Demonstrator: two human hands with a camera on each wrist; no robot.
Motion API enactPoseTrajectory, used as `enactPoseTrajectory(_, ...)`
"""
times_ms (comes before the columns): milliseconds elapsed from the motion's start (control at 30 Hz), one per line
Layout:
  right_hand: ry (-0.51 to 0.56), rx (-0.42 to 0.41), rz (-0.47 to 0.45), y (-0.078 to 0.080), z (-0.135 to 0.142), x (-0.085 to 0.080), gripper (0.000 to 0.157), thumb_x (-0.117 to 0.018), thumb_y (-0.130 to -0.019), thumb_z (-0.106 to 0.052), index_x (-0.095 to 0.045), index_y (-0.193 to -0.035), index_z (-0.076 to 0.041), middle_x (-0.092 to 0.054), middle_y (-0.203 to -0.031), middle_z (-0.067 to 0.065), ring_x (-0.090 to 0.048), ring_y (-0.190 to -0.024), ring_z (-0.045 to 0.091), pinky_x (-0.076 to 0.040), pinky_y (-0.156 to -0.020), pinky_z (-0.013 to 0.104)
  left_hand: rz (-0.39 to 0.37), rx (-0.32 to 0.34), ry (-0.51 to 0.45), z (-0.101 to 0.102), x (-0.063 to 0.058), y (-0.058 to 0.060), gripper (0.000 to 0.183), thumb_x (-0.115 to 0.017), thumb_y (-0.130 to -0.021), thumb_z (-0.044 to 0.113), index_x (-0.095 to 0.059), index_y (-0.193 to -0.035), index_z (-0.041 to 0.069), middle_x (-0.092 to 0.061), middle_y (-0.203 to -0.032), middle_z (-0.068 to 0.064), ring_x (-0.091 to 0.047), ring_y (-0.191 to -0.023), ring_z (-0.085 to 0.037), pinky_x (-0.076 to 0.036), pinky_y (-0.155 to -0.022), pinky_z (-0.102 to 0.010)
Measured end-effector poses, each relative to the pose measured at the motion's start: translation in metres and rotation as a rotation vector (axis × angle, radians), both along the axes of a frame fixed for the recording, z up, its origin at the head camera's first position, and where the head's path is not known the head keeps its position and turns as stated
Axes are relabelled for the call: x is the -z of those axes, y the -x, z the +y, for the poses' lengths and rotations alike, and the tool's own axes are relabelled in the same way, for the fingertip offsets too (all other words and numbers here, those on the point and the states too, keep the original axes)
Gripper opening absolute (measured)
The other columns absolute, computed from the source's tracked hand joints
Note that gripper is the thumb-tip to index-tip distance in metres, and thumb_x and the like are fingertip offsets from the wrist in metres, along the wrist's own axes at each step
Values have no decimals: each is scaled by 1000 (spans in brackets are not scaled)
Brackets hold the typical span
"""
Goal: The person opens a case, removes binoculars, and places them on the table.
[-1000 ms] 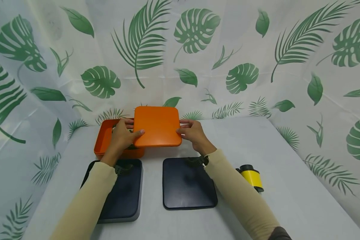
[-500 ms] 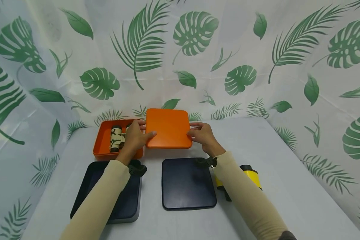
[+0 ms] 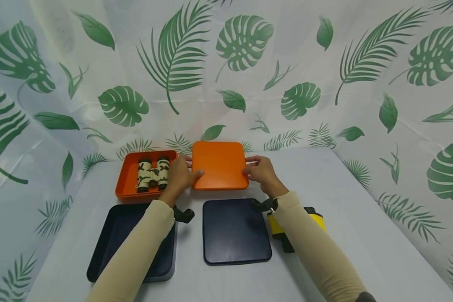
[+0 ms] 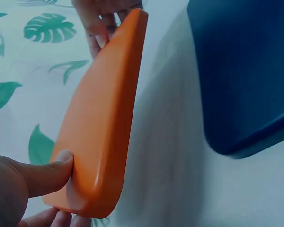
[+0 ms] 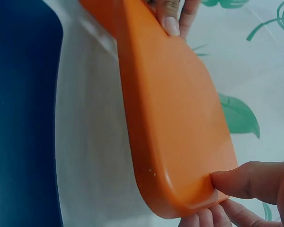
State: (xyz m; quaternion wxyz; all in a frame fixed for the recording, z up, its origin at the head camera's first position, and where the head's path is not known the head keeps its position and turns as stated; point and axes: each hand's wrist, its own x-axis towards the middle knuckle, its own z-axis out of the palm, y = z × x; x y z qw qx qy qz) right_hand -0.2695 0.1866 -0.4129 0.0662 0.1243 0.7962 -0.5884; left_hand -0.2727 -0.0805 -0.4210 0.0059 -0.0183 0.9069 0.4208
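An orange lid (image 3: 219, 165) is held between both hands above the back of the table. My left hand (image 3: 181, 175) grips its left edge, thumb on top and fingers beneath, as the left wrist view shows. On the opposite edge my right hand (image 3: 263, 173) pinches it the same way, with the thumb (image 5: 246, 179) on the upper face. Left of the lid stands an orange box (image 3: 127, 178), uncovered. Inside that box lie camouflage binoculars (image 3: 152, 174).
A dark blue open box (image 3: 109, 239) stands at front left, partly behind the left sleeve. The dark blue lid (image 3: 235, 235) lies flat at the middle. Yellow and black binoculars (image 3: 275, 228) sit right of it, partly covered by the right sleeve. A leaf-print curtain (image 3: 226, 63) hangs behind.
Both hands have carried the orange lid rightward and slightly down, off the orange box. The camouflage binoculars in the box have come into view.
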Motion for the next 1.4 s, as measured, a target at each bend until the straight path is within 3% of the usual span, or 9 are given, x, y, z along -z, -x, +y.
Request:
enactPoseTrajectory(267,-74,16,-42,5,8,10,47,-72,-96,-6,-62,-142,-6,-66,-127,18,-69,-106,28,-60,-103,45,45,46,131,12,12,3,64,-82,-94,35,-55,-137,-3,-66,-124,-21,-63,-111,-37,-54,-99,-47)
enactPoseTrajectory(433,-117,17,-50,8,7,17,47,-73,-96,-4,-62,-141,-5,-65,-127,19,-67,-103,28,-62,-99,42,5,28,179,18,17,7,64,-82,-94,36,-54,-136,-3,-64,-119,-20,-61,-106,-34,-54,-98,-46)
enactPoseTrajectory(600,-183,8,-60,13,3,23,48,-72,-96,1,-61,-142,-4,-65,-130,21,-68,-105,29,-63,-97,40,-63,9,226,22,20,10,64,-81,-95,37,-55,-138,-3,-65,-126,-22,-62,-115,-36,-53,-106,-47)
enactPoseTrajectory(833,-280,-11,-128,18,1,27,47,-72,-96,-1,-60,-141,-4,-68,-129,21,-68,-102,28,-62,-94,36,-86,17,269,23,28,13,61,-83,-93,38,-59,-132,-3,-66,-119,-20,-63,-109,-35,-54,-101,-46)
enactPoseTrajectory(1067,-303,-29,-157,21,6,33,43,-74,-96,-5,-60,-137,-3,-67,-129,20,-67,-102,28,-60,-91,35,-65,47,305,26,30,14,61,-83,-94,38,-61,-132,-4,-67,-121,-21,-63,-110,-35,-54,-103,-46)
enactPoseTrajectory(1400,-353,-41,-165,20,10,34,47,-76,-97,-13,-59,-139,-4,-64,-131,19,-66,-103,30,-59,-99,40,-62,87,360,30,31,15,55,-83,-93,40,-61,-121,-2,-66,-104,-16,-61,-96,-31,-53,-89,-41)
